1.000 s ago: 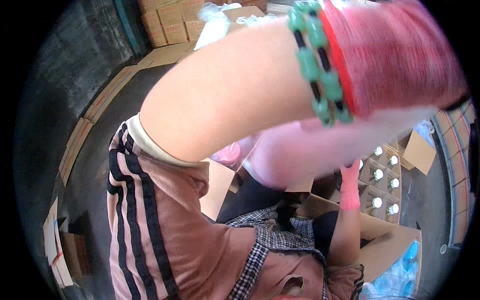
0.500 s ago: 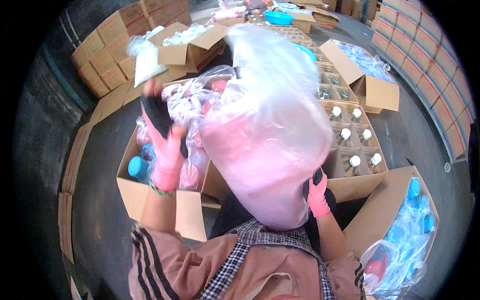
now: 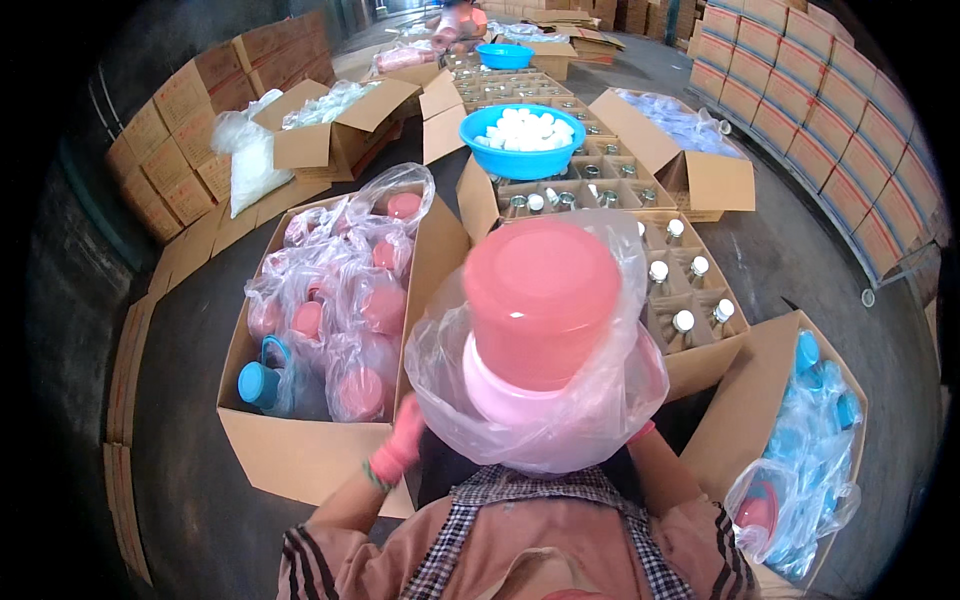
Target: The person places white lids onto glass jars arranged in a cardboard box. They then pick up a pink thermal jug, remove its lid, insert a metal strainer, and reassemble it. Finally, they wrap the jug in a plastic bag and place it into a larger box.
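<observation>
A round pink plastic container (image 3: 540,290), darker on top and paler below, stands in front of my body with a clear plastic bag (image 3: 450,385) bunched around its lower part. My left hand (image 3: 402,440), in a pink glove, is at the bag's left side; motion smears its fingers. At the lower right of the bag only a bit of my pink-gloved right hand (image 3: 643,431) shows, and its fingers are hidden behind the plastic. Left of me a cardboard box (image 3: 300,455) holds several bagged pink containers and a blue jug (image 3: 258,384).
Ahead, divided cartons (image 3: 700,352) hold glass bottles, some white-capped. A blue basin (image 3: 520,160) of white caps rests on them. At right, a box (image 3: 735,410) holds bagged blue containers. Stacked cartons (image 3: 840,130) line the right side; another person (image 3: 462,25) is far ahead.
The bag that billowed up high is now down around the pink container, whose top is uncovered. My left hand has dropped from above the left box to beside the bag.
</observation>
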Demonstrator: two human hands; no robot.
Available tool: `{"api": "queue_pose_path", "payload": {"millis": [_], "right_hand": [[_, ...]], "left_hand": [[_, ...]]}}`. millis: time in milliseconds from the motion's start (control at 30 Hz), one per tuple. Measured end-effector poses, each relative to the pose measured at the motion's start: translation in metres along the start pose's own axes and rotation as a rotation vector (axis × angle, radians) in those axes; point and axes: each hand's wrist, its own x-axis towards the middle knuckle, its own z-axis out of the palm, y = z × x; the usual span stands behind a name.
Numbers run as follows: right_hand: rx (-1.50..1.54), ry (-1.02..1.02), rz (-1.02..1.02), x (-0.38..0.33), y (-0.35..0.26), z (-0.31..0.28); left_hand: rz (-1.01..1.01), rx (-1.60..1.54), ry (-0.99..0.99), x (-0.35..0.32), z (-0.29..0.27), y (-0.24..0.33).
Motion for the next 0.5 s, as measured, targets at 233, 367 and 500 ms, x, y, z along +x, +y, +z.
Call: {"api": "queue_pose_path", "payload": {"millis": [233, 367, 500], "right_hand": [[0.305, 0.06, -0.045, -0.028, -0.018, 0.011], [0.906, -0.491, 0.173, -0.045, -0.094, 0.008], [0.539, -0.216, 0.349, -0.049, -0.078, 0.01]], "left_hand": [[-0.003, -0.306, -0.233, 0.042, 0.062, 0.018], [0.125, -0.009, -0.463, 0.03, 0.101, 0.037], [0.232, 0.255, -0.497, 0.009, 0.088, 0.05]]}}
